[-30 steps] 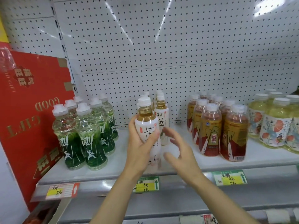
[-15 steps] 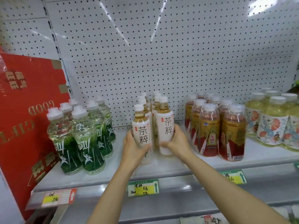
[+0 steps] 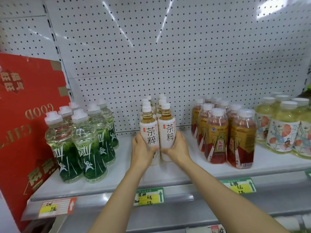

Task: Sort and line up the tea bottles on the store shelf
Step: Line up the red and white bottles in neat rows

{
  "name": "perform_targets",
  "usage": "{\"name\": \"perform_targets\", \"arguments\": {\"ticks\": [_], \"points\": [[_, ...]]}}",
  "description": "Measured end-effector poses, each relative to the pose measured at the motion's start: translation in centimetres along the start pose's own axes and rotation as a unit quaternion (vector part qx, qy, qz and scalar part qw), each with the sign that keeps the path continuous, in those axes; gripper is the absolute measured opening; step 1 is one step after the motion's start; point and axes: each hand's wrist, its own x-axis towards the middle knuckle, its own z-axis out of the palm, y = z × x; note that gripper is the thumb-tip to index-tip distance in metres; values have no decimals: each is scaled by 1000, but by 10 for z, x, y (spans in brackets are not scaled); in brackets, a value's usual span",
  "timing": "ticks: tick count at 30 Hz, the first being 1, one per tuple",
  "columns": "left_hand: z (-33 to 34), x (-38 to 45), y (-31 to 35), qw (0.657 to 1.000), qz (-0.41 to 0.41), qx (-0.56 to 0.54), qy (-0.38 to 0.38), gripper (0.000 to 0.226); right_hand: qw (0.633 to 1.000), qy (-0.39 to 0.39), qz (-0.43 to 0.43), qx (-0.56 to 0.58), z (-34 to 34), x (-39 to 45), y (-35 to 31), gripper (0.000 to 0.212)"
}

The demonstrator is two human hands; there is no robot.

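Note:
Two rows of white-labelled tea bottles stand mid-shelf. My left hand point(image 3: 141, 152) grips the front bottle of the left row point(image 3: 149, 132). My right hand point(image 3: 177, 148) grips the front bottle of the right row point(image 3: 167, 130). The two front bottles stand upright, side by side and touching, labels facing me. Several more bottles of the same tea point(image 3: 159, 102) line up behind them toward the pegboard. Both thumbs curl round the bottles' lower fronts.
Green-labelled bottles point(image 3: 80, 142) cluster at the left beside a red gift carton point(image 3: 25, 115). Red-and-gold bottles point(image 3: 223, 133) and pale floral-labelled bottles point(image 3: 284, 128) stand at the right. The white shelf point(image 3: 185, 172) carries price tags point(image 3: 149, 196) on its front edge.
My left hand brought its bottle from the shelf front back next to the right row. My right hand closed on the other front bottle, and both now stand level together.

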Motion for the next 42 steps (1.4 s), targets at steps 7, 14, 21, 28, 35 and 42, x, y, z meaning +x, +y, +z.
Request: {"name": "perform_targets", "arguments": {"ticks": [7,14,21,28,35,42], "points": [[0,4,-6,1000,10,-11,-8,75,999,13,2,51,-2,-8,7,83],[-15,22,-22,992,-44,-80,-83,147,997,-18,-12,74,-4,-10,7,95],[-14,39,-26,956,-20,-198,-214,87,982,-128,18,134,-10,2,7,102],[-15,36,-27,959,11,-193,-209,90,989,-95,11,108,-13,-10,-2,90],[-13,-16,12,969,141,-99,177,91,967,76,-182,-162,-62,-56,-4,58],[27,-41,84,933,338,-25,124,58,874,232,-347,-248,-156,-62,15,33]]}}
